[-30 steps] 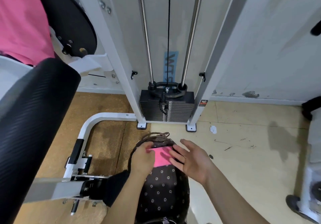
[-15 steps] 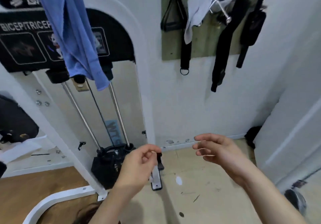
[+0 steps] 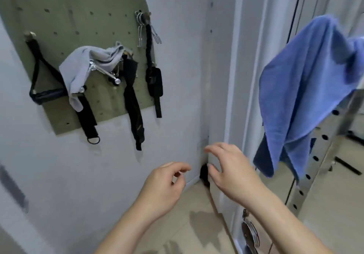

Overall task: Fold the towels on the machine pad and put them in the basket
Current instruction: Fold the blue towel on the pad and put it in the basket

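Work looks unfinished: 2 towels hang unfolded, a blue towel draped on the perforated upright at right and a grey towel bunched over hooks on the pegboard. The left hand is loosely curled, thumb near forefinger, holding nothing; the right hand is spread, slightly bent, empty, near the blue towel. Basket and pad are out of view. No writing is legible

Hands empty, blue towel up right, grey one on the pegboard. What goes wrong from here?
1. The grey towel is draped over a metal handle on the pegboard; pulling it may snag or drag gear off.
2. The blue towel runs out of frame at its top; a tug by the right hand may catch.
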Demonstrator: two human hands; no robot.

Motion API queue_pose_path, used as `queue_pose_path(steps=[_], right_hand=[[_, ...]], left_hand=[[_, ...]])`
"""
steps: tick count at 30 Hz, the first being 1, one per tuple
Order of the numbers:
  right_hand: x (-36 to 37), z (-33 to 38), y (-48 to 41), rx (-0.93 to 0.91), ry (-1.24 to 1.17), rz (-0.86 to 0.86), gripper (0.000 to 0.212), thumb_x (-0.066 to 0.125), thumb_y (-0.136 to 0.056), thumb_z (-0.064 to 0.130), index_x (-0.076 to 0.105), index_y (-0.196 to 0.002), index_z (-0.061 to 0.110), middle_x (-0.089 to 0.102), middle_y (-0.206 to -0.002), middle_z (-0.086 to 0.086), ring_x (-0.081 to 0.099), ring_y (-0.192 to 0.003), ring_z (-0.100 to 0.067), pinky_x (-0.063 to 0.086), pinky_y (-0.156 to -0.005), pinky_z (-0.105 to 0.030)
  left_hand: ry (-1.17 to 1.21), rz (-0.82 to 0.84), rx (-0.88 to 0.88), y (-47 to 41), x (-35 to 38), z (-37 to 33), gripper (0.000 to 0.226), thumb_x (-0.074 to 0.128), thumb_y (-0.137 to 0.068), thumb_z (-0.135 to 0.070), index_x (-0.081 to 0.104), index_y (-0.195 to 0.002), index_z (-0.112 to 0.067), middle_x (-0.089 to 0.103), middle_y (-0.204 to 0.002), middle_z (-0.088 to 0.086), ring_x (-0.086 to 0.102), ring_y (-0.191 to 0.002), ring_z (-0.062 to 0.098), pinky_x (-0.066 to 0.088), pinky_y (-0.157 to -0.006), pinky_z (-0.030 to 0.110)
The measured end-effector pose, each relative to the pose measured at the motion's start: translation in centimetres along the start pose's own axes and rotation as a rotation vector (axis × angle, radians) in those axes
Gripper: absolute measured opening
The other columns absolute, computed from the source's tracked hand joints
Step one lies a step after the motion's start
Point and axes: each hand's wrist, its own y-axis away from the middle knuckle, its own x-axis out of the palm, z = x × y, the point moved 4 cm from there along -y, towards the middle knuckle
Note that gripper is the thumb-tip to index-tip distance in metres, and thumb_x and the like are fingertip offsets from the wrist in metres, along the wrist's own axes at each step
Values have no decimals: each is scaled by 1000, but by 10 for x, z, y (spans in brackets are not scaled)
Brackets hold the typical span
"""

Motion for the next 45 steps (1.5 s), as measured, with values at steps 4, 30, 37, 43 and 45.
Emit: queue_pose_path(steps=[4, 30, 37, 43, 45], right_hand=[[-43, -31, -14, 98, 173, -271, 53, 60, -82, 17, 50, -134, 19, 53, -124, -7, 48, -113, -31, 50, -83, -41], [-314, -110, -124, -94, -398, -499, 18, 66, -88, 19, 72, -74, 10, 55, -59, -1, 44, -55, -9, 41, -54, -24], [-364, -43, -115, -409, -1419, -267, 26, 50, -96, 4, 62, -74, 11, 59, -70, -4, 59, -66, -12, 53, -66, -22], [-347, 21, -68, -616, -1444, 251, 19, 44, -93, -2, 58, -82, 7, 46, -60, -3, 44, -41, -7, 36, -36, -14], [-327, 38, -54, -623, -1421, 424, 21, 43, -90, -6, 56, -84, 9, 47, -63, -3, 41, -43, -8, 37, -38, -16]], left_hand=[[48, 75, 193, -67, 35, -44, 31, 54, -94, -19, 62, -122, -30, 60, -113, -21, 55, -98, -7, 44, -90, 18], [628, -341, 439, -201, -60, -315, 39, 48, -95, 8, 64, -113, -22, 68, -113, 1, 65, -100, 12, 53, -90, 24], [771, -429, 529, -122, -111, -381, 33, 45, -92, 2, 65, -111, -18, 70, -103, 5, 67, -91, 19, 55, -81, 30], [454, -371, 466, -20, -133, -367, 40, 46, -72, -1, 73, -100, -12, 73, -103, 10, 67, -94, 22, 53, -82, 30], [117, -588, 465, 20, -129, -358, 32, 57, -75, 6, 72, -96, -13, 74, -94, 1, 68, -85, 13, 53, -75, 23]])
